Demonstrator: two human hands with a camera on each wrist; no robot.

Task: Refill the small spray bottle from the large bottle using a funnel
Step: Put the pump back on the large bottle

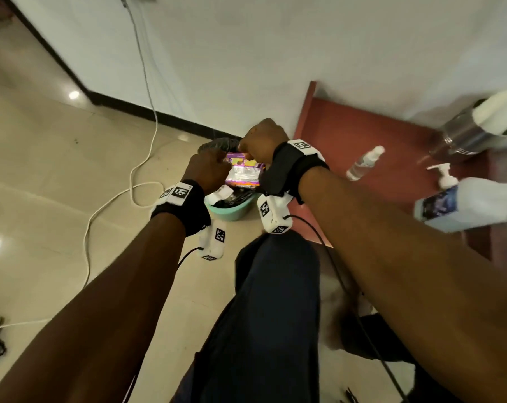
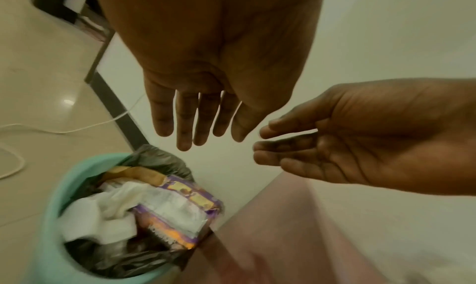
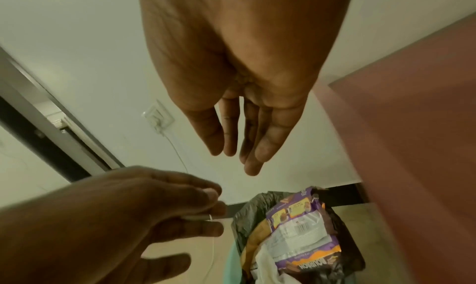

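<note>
Both hands (image 2: 219, 64) (image 3: 244, 64) empty (fingers straight) above bin (image 2: 51, 196)

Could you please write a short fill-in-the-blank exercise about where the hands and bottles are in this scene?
1. Both hands hover above a ____ green bin lined with a black bag.
2. The left hand and the right hand hold ____.
3. The small spray bottle lies on the ____ table.
4. The wrapper on top of the rubbish is mainly ____.

Missing words: light; nothing; red; purple
</note>
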